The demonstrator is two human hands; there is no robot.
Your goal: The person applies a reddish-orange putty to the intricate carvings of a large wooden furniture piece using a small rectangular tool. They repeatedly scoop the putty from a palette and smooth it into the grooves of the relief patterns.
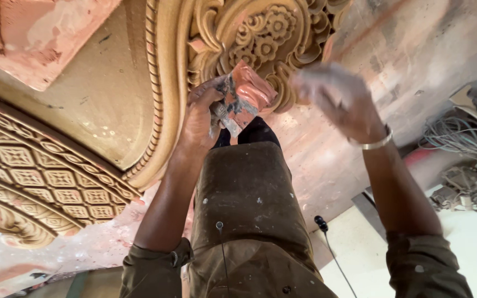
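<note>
Against the carved panel (155,83), the left hand (200,118) has its fingers clamped on a pink-smeared pad (244,99) near the rosette (266,33). Right hand (335,96) is blurred; its fingers cannot be told. Light, even strokes following the scrolls would serve best.

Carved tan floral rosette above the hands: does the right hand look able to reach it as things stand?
Probably yes. The right hand, blurred, hovers beside the carved tan floral rosette with nothing between them; the left hand grips a paint-smeared scraper lower down.

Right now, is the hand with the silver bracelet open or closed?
Open. The right hand with the silver bracelet has fingers spread flat on the ornate tan carved panel; it is blurred, gripping nothing visible.
</note>
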